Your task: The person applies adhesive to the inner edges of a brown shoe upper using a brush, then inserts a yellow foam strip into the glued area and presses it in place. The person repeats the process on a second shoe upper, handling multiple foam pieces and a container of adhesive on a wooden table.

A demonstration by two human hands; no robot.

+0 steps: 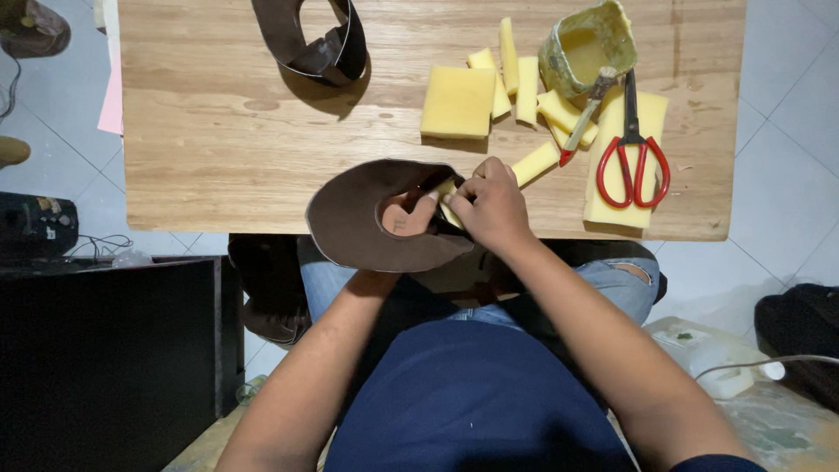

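1. Our left hand [409,217] reaches up through the hole of the brown leather piece [354,218], gripping it at the near edge of the tabletop [218,131].
2. Our right hand [489,203] pinches a yellow foam strip [535,163] against that leather.
3. Further back lie foam blocks [457,102], red scissors [633,162] and a glue pot [585,48].

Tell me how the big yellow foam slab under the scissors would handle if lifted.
The yellow foam slab looks light and spongy, so probably bendy. The red-handled scissors lie loose on it and would likely slide off if it tilts.
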